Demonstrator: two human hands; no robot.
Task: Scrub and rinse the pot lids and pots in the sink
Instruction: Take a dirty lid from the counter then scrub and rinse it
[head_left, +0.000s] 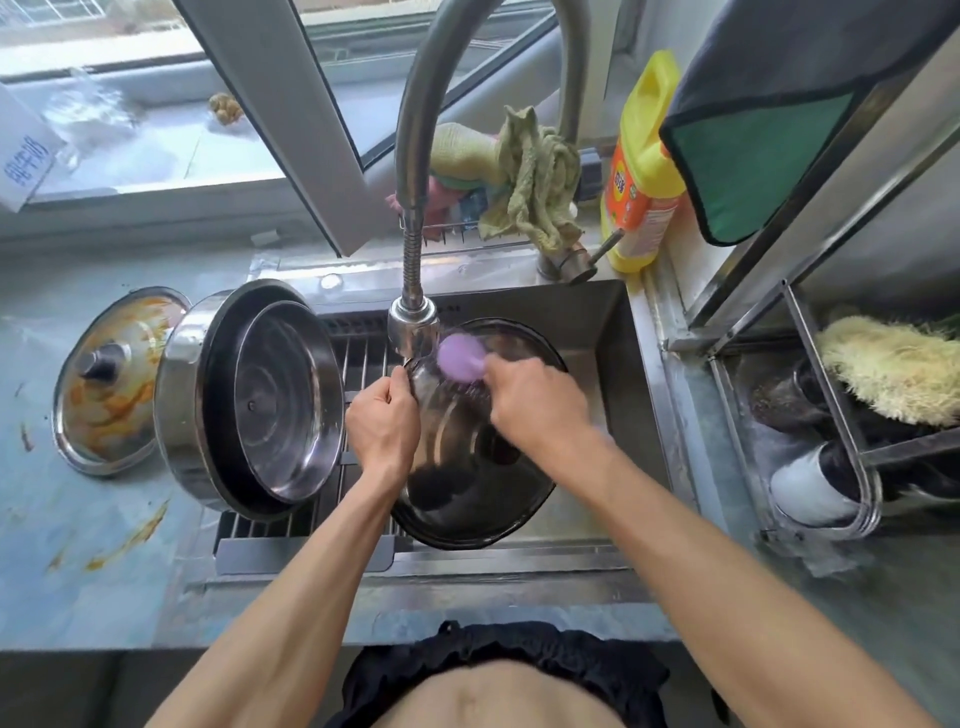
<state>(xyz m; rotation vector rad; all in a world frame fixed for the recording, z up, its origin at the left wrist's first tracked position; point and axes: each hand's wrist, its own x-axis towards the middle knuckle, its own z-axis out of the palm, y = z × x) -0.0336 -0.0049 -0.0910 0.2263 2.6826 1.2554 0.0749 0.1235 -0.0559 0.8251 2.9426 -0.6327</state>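
Over the steel sink (618, 332), below the faucet head (413, 325), a large round glass pot lid (467, 467) stands tilted; left hand (384, 415) grips its upper-left rim, fingers curled; right hand (540, 402) clasps a round purple scrubber (461, 356) against the lid's upper surface; both forearms reach forward.

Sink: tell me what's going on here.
A person is scrubbing a glass lid over the sink under the faucet. The left hand grips the lid's rim; the right hand holds a purple scrubber against it. A pot lies tipped on the rack, and a dirty lid waits on the counter.
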